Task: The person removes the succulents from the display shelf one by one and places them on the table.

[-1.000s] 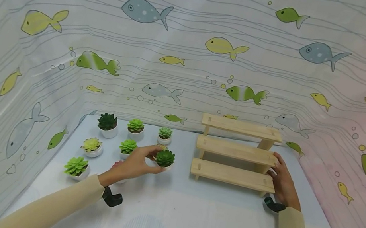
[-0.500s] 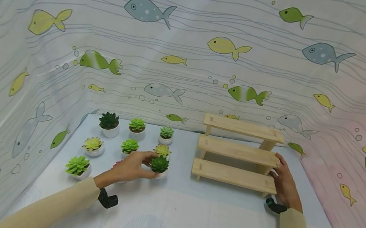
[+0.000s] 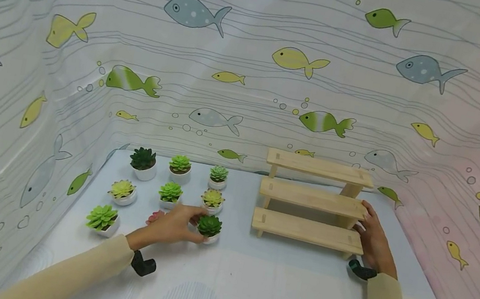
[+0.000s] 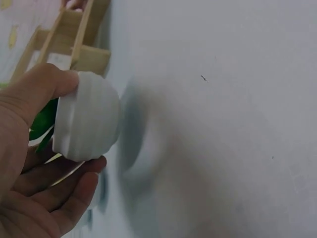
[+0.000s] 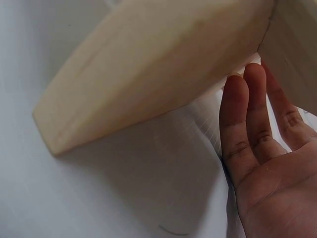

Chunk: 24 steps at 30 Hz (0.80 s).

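My left hand [image 3: 177, 223] holds a dark green potted succulent [image 3: 210, 225], thumb and fingers around its pot. In the left wrist view, the ribbed white pot [image 4: 89, 119] sits close to the table with a shadow beside it; contact with the table cannot be told. A three-tier wooden stand [image 3: 308, 230] stands to the right. My right hand [image 3: 374, 241] rests against the stand's right end. From the right wrist, its fingers [image 5: 234, 101] look nearly straight beside the wooden side piece [image 5: 129, 74]; the thumb is hidden.
Several potted succulents stand in rows at left, including a dark one [image 3: 143, 160], a yellow-green one [image 3: 213, 198] just behind the held pot, and a bright green one [image 3: 102, 217]. A pink one [image 3: 155, 217] is partly behind my left hand. Fish-patterned sheeting [image 3: 260, 31] surrounds the table [image 3: 245, 288].
My left hand has carried the dark green succulent slightly left, then toward me and down, uncovering the yellow-green one behind it. The right hand stays at the stand.
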Tool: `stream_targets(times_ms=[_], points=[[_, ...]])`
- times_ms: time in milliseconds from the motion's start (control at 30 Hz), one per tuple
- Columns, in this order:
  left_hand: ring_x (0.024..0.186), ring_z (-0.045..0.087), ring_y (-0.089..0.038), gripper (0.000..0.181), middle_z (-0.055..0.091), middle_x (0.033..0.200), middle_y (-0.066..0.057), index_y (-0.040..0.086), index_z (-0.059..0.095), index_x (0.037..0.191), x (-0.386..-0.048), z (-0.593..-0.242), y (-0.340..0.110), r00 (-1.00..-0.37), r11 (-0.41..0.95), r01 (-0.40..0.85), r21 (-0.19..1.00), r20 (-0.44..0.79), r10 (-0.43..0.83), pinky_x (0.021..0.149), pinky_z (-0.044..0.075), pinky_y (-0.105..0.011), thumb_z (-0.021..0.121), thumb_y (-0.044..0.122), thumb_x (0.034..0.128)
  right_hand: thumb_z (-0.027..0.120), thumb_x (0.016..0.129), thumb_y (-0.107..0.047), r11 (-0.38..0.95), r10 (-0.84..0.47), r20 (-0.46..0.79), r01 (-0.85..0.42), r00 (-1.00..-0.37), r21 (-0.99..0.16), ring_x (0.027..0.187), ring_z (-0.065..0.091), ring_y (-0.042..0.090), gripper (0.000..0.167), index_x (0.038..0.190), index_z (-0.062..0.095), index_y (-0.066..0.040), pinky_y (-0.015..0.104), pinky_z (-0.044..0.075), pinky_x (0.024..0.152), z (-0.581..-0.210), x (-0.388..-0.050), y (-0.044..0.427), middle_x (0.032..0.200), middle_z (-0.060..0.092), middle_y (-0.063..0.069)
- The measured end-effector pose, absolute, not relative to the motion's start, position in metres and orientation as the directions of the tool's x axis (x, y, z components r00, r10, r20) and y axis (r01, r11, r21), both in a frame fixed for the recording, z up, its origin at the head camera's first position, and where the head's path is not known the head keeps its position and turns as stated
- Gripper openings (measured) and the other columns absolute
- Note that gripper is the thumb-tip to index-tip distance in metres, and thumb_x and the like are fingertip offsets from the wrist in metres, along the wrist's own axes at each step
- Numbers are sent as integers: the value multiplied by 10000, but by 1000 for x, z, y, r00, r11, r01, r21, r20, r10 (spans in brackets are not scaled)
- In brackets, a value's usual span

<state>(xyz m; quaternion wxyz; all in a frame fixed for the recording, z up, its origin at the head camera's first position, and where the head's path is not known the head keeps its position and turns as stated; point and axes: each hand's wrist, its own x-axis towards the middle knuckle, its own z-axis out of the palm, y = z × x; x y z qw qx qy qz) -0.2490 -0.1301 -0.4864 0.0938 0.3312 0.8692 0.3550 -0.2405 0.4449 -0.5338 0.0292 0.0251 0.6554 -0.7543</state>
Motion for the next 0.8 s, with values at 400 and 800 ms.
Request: stream_targets(times_ms=[400, 800], points=[[891, 641, -152, 575, 697, 1049, -23, 25, 666, 1274, -248, -490, -130, -754, 556, 537, 634, 66, 653, 748, 541, -289, 880, 323, 832, 382, 1121, -404, -141, -13, -80, 81, -997, -987, 1328, 331, 266, 540, 1611, 164, -464, 293, 529, 879, -531, -237, 443, 1643, 123, 27], [909, 651, -139, 605, 701, 1078, -25, 13, 653, 1295, -249, -487, -128, -756, 579, 521, 627, 26, 654, 766, 550, -300, 876, 328, 829, 360, 1131, -384, -157, -23, -75, 78, -997, -985, 1347, 331, 261, 527, 1613, 159, -448, 291, 517, 882, -531, -237, 446, 1610, 180, 5]])
